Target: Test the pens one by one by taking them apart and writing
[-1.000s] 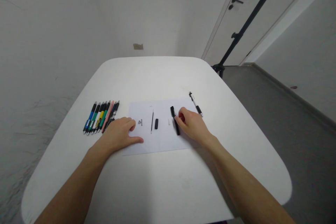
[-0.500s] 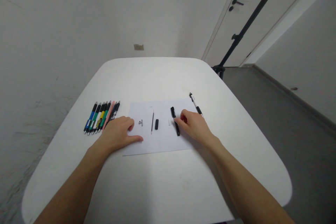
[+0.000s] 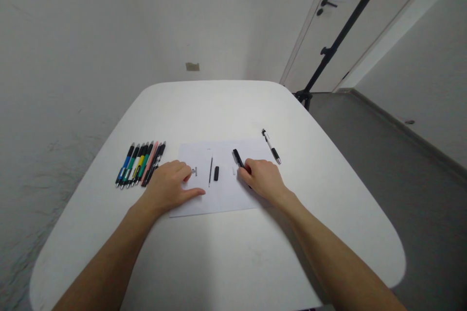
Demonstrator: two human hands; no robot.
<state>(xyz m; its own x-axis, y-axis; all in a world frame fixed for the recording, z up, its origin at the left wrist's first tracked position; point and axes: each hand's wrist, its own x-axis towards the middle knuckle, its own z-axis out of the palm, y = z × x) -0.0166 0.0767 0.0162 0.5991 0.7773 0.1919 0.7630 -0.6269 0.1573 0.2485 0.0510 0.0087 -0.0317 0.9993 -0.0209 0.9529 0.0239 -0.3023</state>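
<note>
Black pen barrel (image 3: 237, 157) on the sheet of paper (image 3: 222, 200), long axis slanting from far-left to near-right, near end under the right hand (image 3: 264, 182), curled narrow over it; left hand (image 3: 166, 187) open, farther off, at the sheet's left edge.

White table (image 3: 226, 107), paper sheet (image 3: 219, 199), ballpoint pens (image 3: 140, 164)

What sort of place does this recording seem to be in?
Probably a plain indoor workroom or office: a white rounded table holds pens and a sheet of paper, with a white door and a black stand behind it.
</note>
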